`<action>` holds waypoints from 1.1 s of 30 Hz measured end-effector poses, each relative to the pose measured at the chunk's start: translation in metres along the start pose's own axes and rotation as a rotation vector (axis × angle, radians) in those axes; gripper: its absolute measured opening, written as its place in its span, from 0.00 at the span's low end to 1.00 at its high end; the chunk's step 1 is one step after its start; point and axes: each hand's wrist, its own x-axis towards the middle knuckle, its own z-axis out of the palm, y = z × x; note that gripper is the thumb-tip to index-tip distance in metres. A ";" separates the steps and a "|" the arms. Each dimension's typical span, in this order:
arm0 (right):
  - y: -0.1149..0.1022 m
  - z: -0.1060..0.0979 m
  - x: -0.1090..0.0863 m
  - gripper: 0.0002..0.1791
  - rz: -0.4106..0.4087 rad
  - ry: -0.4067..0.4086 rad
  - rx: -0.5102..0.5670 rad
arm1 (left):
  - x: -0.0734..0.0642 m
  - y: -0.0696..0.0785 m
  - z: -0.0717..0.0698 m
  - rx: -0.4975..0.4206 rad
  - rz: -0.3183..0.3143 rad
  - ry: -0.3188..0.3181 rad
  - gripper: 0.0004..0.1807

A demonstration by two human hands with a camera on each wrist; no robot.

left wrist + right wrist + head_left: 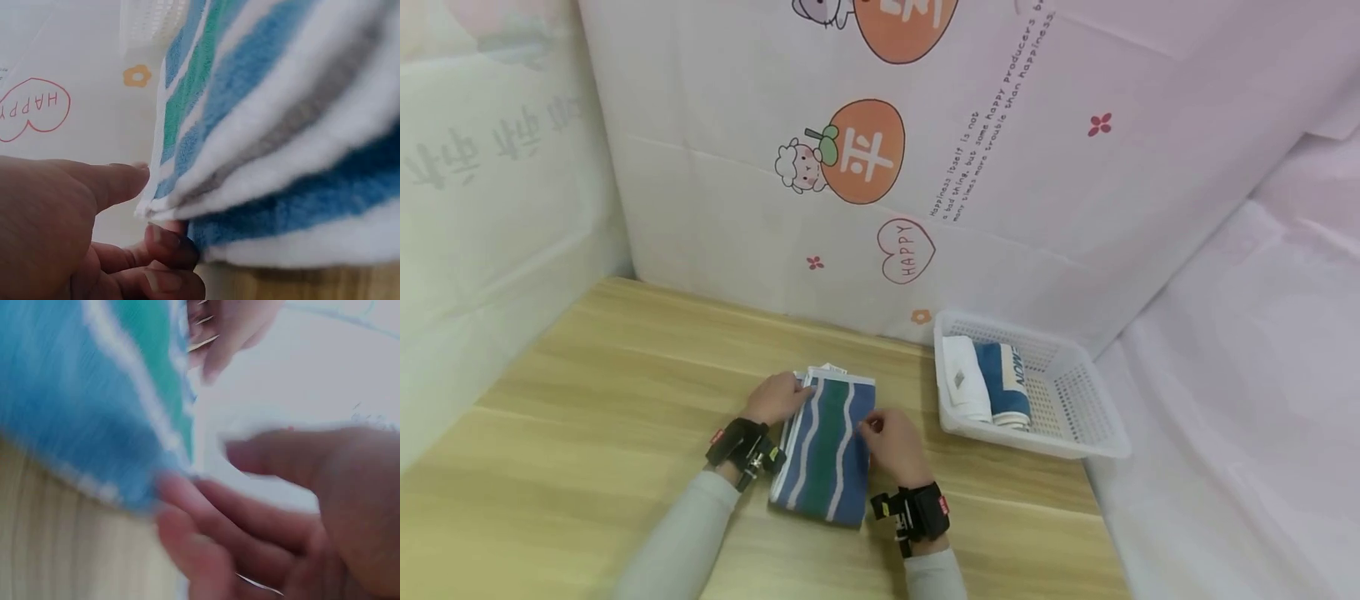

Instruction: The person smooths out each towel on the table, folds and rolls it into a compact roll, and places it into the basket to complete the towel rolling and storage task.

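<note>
A striped towel (pixel 829 450) in blue, green and white lies folded on the table, a white tag at its far end. My left hand (pixel 772 398) holds its far left corner. In the left wrist view the thumb lies above the folded layers and the fingers below. At the towel's right edge is my right hand (pixel 895 446). The right wrist view, blurred, shows its fingers (pixel 206 519) touching the towel's edge, with the thumb held apart from them.
A white plastic basket (pixel 1105 417) stands at the back right of the wooden table (pixel 625 400). In it lie a rolled white towel (pixel 966 379) and a blue and cream towel (pixel 1002 383). Printed cloth (pixel 722 192) hangs behind the table and along both sides.
</note>
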 end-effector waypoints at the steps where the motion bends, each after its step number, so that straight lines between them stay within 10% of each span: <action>1: 0.005 0.001 0.005 0.12 0.014 0.050 0.003 | 0.003 0.000 0.000 -0.010 0.001 -0.006 0.28; 9: 0.026 0.009 0.034 0.17 0.074 0.098 0.004 | 0.011 -0.002 0.007 -0.031 0.010 0.006 0.19; 22: 0.013 -0.002 0.052 0.13 -0.072 0.057 0.212 | -0.003 0.009 -0.006 -0.070 0.038 0.104 0.15; 33: 0.025 0.017 0.053 0.19 -0.008 0.077 0.137 | -0.005 -0.003 0.001 0.052 -0.005 0.189 0.09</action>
